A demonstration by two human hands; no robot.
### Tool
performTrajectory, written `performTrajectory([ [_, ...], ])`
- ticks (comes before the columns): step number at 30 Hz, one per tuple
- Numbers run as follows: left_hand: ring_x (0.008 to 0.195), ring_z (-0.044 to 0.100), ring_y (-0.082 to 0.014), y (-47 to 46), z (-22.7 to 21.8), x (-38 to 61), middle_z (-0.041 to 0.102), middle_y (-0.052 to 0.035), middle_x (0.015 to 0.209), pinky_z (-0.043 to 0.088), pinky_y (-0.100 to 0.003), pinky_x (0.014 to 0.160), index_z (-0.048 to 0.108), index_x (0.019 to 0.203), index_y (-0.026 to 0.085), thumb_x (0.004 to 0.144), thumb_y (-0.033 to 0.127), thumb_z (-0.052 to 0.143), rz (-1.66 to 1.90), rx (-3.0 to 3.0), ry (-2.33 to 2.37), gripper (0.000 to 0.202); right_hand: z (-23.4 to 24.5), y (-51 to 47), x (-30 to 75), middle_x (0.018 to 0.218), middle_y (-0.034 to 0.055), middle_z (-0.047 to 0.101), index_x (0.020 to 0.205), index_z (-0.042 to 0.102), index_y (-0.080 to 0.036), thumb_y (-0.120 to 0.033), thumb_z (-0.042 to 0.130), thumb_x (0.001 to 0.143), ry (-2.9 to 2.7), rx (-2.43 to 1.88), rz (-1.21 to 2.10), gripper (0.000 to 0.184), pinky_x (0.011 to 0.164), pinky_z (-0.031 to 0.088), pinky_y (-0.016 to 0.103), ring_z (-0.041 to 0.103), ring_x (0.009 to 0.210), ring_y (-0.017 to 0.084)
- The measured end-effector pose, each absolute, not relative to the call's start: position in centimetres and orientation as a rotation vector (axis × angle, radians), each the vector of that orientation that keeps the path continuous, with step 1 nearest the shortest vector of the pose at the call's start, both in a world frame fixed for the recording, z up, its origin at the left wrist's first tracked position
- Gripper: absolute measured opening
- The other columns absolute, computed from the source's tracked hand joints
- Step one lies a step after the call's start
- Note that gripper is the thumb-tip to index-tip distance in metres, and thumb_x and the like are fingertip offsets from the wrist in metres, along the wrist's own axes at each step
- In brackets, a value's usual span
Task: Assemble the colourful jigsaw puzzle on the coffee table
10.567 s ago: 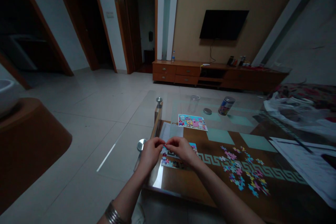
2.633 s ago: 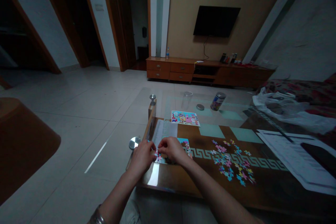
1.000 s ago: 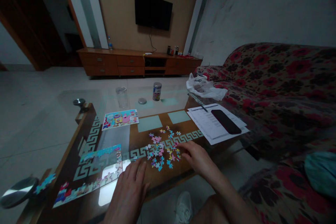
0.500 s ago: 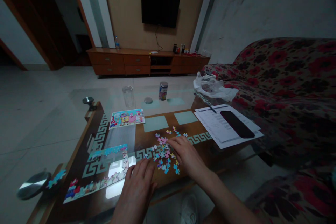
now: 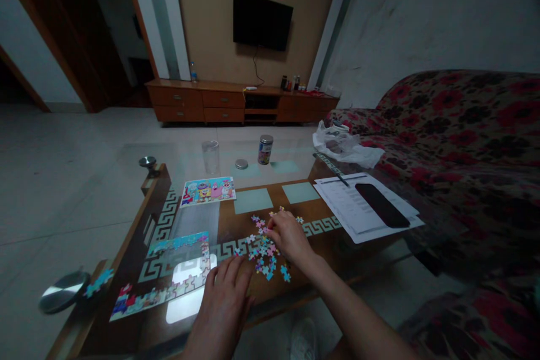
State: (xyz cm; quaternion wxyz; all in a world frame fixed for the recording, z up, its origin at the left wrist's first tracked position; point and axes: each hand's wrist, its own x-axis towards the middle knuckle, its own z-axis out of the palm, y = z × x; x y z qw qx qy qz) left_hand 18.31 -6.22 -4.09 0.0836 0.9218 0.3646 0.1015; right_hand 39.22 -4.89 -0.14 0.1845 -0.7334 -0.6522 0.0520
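Observation:
A heap of small coloured puzzle pieces [image 5: 265, 250] lies on the glass-topped coffee table [image 5: 236, 177]. My right hand [image 5: 288, 238] rests on top of the heap, fingers curled down among the pieces; whether it grips one is hidden. My left hand [image 5: 223, 304] lies flat on the glass near the front edge, fingers stretched out, holding nothing. Left of it sits the partly joined puzzle [image 5: 166, 270], an outline of edge pieces with a hollow middle. A colourful cartoon reference picture [image 5: 208, 190] lies further back.
A drinking glass [image 5: 210, 157], a small lid [image 5: 241, 164] and a printed tin [image 5: 265, 149] stand at the table's far end. Papers with a dark flat object [image 5: 371, 205] lie right. A floral sofa [image 5: 464, 140] with a plastic bag [image 5: 343, 143] is at right; a TV cabinet [image 5: 240, 102] stands beyond.
My hands left the assembled puzzle at the table's left corner and my head turned right. In the last second my right hand slid leftwards onto the loose heap; my left stayed flat.

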Motion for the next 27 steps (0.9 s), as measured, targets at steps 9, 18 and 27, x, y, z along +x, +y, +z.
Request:
performTrajectory([
  [9, 0.124, 0.049, -0.0285, -6.3, -4.0, 18.0, 0.056, -0.0095, 0.132, 0.042, -0.046, 0.096, 0.058, 0.121, 0.028, 0.08, 0.02, 0.056, 0.36, 2.685, 1.051, 0.041, 1.5, -6.7, 40.7, 0.089, 0.0062, 0.065, 0.086, 0.073, -0.021, -0.016, 0.056, 0.086, -1.849, -2.177, 0.135, 0.018, 0.078, 0.039, 0.027, 0.054, 0.09, 0.02],
  [18, 0.129, 0.044, -0.0285, -7.0, -3.2, 18.0, 0.053, -0.008, 0.137, 0.04, -0.046, 0.098, 0.06, 0.116, 0.025, 0.081, 0.022, 0.058, 0.331, 2.656, 1.02, 0.035, 1.0, -7.4, 45.6, 0.092, 0.0106, 0.062, 0.101, 0.073, -0.018, -0.002, 0.043, 0.083, -1.577, -2.427, -0.143, 0.039, 0.082, 0.037, 0.029, 0.051, 0.094, 0.024],
  [27, 0.128, 0.045, -0.0302, -7.5, -4.0, 18.4, 0.052, -0.0053, 0.138, 0.041, -0.049, 0.097, 0.064, 0.109, 0.027, 0.08, 0.023, 0.062, 0.347, 2.651, 1.031, 0.03, 1.0, -8.2, 42.9, 0.091, 0.0092, 0.058, 0.115, 0.068, -0.029, -0.001, 0.042, 0.083, -1.789, -2.435, -0.051, 0.05, 0.076, 0.037, 0.026, 0.05, 0.089, 0.022],
])
